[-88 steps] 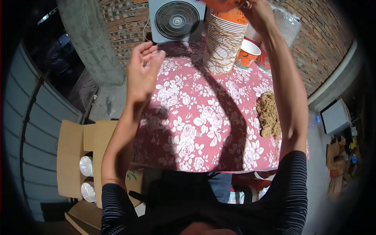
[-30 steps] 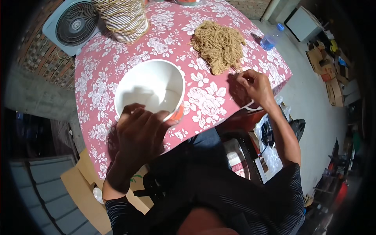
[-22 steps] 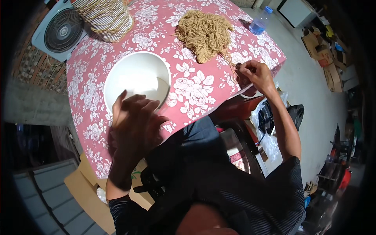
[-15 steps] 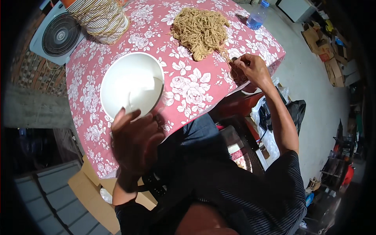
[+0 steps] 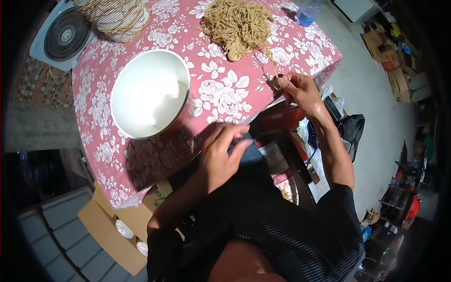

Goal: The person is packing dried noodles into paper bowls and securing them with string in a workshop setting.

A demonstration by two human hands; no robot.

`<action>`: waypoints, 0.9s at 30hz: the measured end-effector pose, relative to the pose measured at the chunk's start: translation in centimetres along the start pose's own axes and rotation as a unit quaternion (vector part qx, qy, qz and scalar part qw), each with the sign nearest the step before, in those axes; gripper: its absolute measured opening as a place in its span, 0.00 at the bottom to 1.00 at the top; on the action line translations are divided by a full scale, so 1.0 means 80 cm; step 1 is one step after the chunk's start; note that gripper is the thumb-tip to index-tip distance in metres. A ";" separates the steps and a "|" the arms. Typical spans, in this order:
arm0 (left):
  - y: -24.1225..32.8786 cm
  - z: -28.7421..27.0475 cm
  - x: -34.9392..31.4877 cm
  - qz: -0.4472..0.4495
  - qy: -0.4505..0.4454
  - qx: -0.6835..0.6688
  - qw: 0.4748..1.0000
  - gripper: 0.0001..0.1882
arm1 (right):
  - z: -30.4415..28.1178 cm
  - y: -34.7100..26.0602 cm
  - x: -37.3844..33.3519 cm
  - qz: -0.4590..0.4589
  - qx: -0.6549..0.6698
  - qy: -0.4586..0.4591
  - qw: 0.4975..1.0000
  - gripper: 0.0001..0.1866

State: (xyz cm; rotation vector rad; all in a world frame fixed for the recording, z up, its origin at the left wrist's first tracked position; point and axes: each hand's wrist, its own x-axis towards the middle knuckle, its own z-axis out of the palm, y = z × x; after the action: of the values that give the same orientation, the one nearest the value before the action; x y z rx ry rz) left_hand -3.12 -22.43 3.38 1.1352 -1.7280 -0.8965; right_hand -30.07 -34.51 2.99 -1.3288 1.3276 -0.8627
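A loose heap of tan yarn (image 5: 236,29) lies at the far side of the table, and a few strands trail from it to my right hand (image 5: 300,94). The thumb and fingers of that hand are pinched together on the yarn, above the table's right front edge. My left hand (image 5: 221,155) is near the front edge of the table, over my lap. Its thumb and fingers are curved and apart, with nothing visible between them. Left of it stands a white bowl (image 5: 136,101); no contents show inside.
A pink flowered cloth (image 5: 225,98) covers the table. At the far left are a cord-wrapped cylinder (image 5: 117,21) and a fan (image 5: 66,35); a plastic bottle (image 5: 307,14) stands at the far right. Cardboard (image 5: 101,221) lies below left, plastic bags (image 5: 352,129) at right.
My left hand has moved from the bowl's near rim to the right, toward the table's front edge. My right hand, still pinching the yarn, has come slightly nearer.
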 end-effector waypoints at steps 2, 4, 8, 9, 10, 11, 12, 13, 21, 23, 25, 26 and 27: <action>-0.012 0.016 0.027 -0.055 0.006 -0.076 0.996 0.16 | 0.010 -0.009 -0.012 0.008 0.060 -0.020 0.998 0.13; -0.024 0.031 0.056 -0.117 -0.033 -0.197 0.973 0.19 | 0.012 -0.013 -0.019 0.054 0.154 -0.011 0.987 0.11; -0.025 0.050 0.102 -0.199 -0.099 -0.328 0.918 0.26 | 0.019 -0.002 -0.020 0.072 0.242 0.012 0.968 0.09; -0.022 0.055 0.108 -0.237 -0.123 -0.369 0.890 0.28 | 0.017 -0.001 -0.019 0.073 0.286 -0.027 0.955 0.09; -0.020 0.061 0.110 -0.224 -0.101 -0.379 0.892 0.30 | 0.015 0.002 -0.018 0.075 0.330 -0.065 0.939 0.08; -0.020 0.070 0.109 -0.165 -0.077 -0.345 0.921 0.31 | 0.013 0.004 -0.017 0.083 0.352 -0.076 0.929 0.07; -0.023 0.078 0.108 -0.106 -0.053 -0.307 0.944 0.32 | 0.012 0.003 -0.017 0.084 0.352 -0.076 0.929 0.07; -0.023 0.080 0.111 -0.060 -0.036 -0.206 0.976 0.29 | 0.013 0.000 -0.018 0.089 0.360 -0.072 0.926 0.07; -0.004 0.057 0.128 -0.119 -0.013 -0.085 0.989 0.09 | 0.023 -0.006 -0.015 0.094 0.384 -0.059 0.917 0.07; -0.012 0.050 0.130 -0.144 -0.043 -0.101 0.983 0.09 | 0.026 -0.004 -0.009 0.087 0.391 -0.062 0.914 0.08; -0.006 0.038 0.123 -0.148 -0.052 -0.078 0.985 0.09 | 0.023 -0.010 -0.001 0.102 0.367 -0.032 0.924 0.09; 0.001 0.030 0.120 -0.168 -0.088 -0.069 0.980 0.10 | 0.021 -0.025 0.003 0.116 0.362 -0.013 0.925 0.09; 0.005 0.023 0.114 -0.187 -0.122 -0.060 0.973 0.10 | 0.016 -0.023 0.016 0.103 0.380 -0.010 0.919 0.08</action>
State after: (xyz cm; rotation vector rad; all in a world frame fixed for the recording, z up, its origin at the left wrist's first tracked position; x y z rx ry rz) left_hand -6.92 -30.62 5.51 1.3386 -1.6497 -1.4035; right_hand -28.18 -35.80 4.26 -0.5743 0.9334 -1.0618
